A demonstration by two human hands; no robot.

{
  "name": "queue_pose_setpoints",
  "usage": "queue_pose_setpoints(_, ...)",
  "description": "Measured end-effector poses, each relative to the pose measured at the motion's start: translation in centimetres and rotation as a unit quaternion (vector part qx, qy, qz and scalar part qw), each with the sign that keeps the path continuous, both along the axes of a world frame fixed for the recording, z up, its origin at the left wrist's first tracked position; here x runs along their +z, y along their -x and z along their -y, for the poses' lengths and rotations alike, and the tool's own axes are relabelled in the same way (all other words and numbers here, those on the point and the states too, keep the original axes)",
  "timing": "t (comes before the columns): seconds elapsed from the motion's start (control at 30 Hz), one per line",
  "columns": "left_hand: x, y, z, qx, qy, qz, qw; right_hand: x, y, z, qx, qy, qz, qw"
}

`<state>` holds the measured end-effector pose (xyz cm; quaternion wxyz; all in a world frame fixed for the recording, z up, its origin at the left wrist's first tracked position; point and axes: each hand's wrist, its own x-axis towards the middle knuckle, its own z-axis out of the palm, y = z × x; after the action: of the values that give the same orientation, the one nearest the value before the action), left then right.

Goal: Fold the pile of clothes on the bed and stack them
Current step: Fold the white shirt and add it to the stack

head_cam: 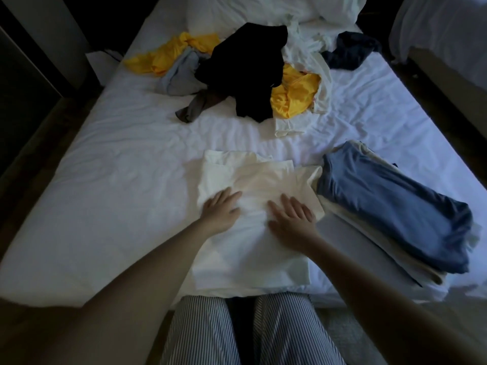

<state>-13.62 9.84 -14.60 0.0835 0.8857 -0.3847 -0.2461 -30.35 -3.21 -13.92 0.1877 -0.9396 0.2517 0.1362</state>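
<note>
- Bed (pixel 105 180): covered by a wrinkled white sheet and fills most of the view. White bedding (pixel 276 9) is bunched at the far end.
- Pile (pixel 247 67): unfolded clothes lie in a loose heap on the far middle of the bed. A black garment sits on top at the centre. Yellow garments (pixel 168 55) show at its left and right sides. A pale grey-blue piece (pixel 181 75) lies at the left, a dark navy piece (pixel 350 51) at the far right, and crumpled white items between them.
- Stack (pixel 369 243): folded clothes rest on the near right part of the bed, well apart from the pile. A blue shirt (pixel 395 209) lies on top, over cream and white layers (their number cannot be told).
- White shirt (pixel 250 233): lies flat on the near middle of the bed, just beside the stack, with its sides folded inward. Its near edge reaches the edge of the mattress.
- Striped trousers (pixel 205 335): worn by the person, visible below the mattress edge.
- Right hand (pixel 291 217): palm down on the right half of the white shirt, fingers straight and slightly spread, gripping nothing. The hand is slightly blurred.
- Left hand (pixel 220 206): palm down on the left half of the white shirt, fingers straight and together, gripping nothing.
</note>
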Motion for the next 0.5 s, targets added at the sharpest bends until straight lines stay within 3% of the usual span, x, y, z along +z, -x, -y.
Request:
queue_pose_setpoints(0.2, 0.5, -0.2, -5.6, 0.104, 0.024, 0.005, 0.994, 1.5, 2.5, -1.9, -0.119, 0.049, 0.106, 0.986)
queue_pose_setpoints(0.33, 0.8, 2.3, -7.3, 0.196, 0.091, -0.019, 0.976, 0.9, 4.4, -4.5, -0.232, -0.023, 0.113, 0.966)
queue_pose_setpoints(0.4, 1.0, 3.3, -8.0, 0.27, 0.156, -0.078, 0.947, 0.9, 5.1, -5.8, -0.334, -0.063, 0.142, 0.93)
queue_pose_setpoints(0.5, 1.1, 4.0, -9.3, 0.355, 0.193, -0.243, 0.882, 1.4, 5.4, -7.4, -0.395, -0.143, 0.192, 0.887)
